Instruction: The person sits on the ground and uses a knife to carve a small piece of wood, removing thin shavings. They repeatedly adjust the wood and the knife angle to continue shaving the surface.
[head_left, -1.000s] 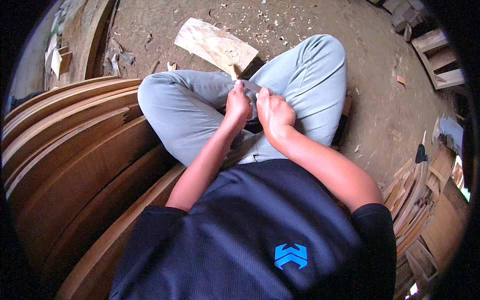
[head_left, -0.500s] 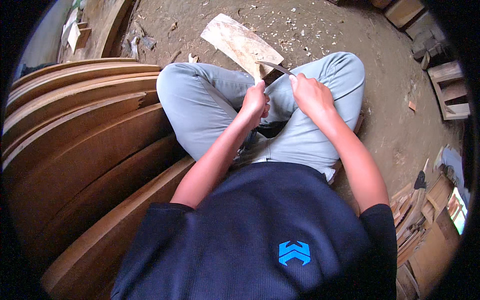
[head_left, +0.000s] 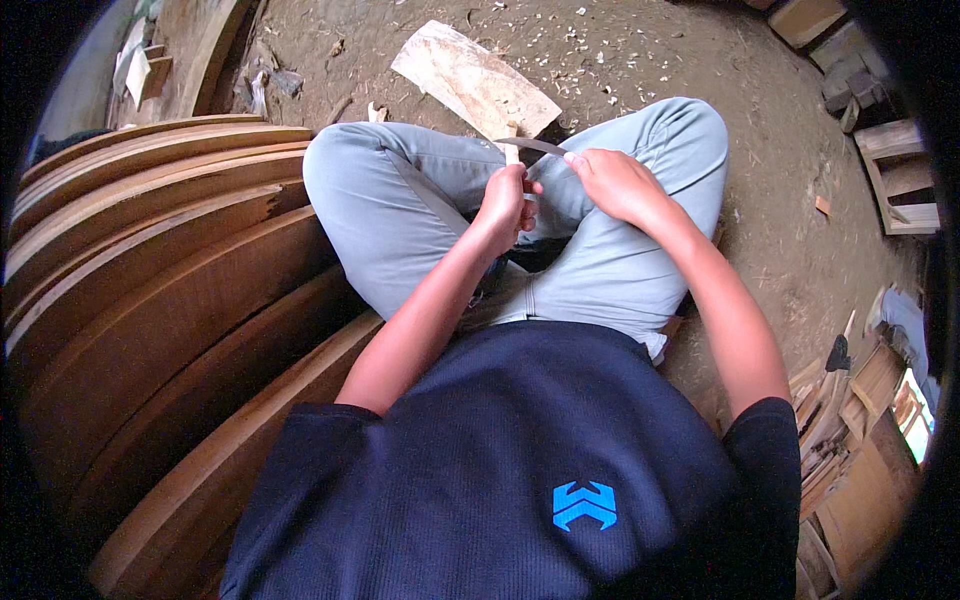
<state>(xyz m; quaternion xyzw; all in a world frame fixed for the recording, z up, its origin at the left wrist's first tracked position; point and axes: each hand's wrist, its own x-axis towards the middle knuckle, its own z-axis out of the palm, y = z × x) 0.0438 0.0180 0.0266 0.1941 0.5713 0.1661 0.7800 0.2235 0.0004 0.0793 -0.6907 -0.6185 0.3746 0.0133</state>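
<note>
Left hand clenched around lower part of small wooden stick; upper end projected from fist, above gap between bent legs. Right hand grasped knife, handle hidden in fist, blade pointing left across stick near top. Depth of cut: could not tell. Pale wooden board lay on floor just beyond stick, shavings scattered nearby. Planks stood stacked at person's left.

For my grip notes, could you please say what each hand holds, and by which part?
The left hand holds a small wooden piece by its near end; the right hand holds a curved knife by its handle end, hidden in the grip.
</note>
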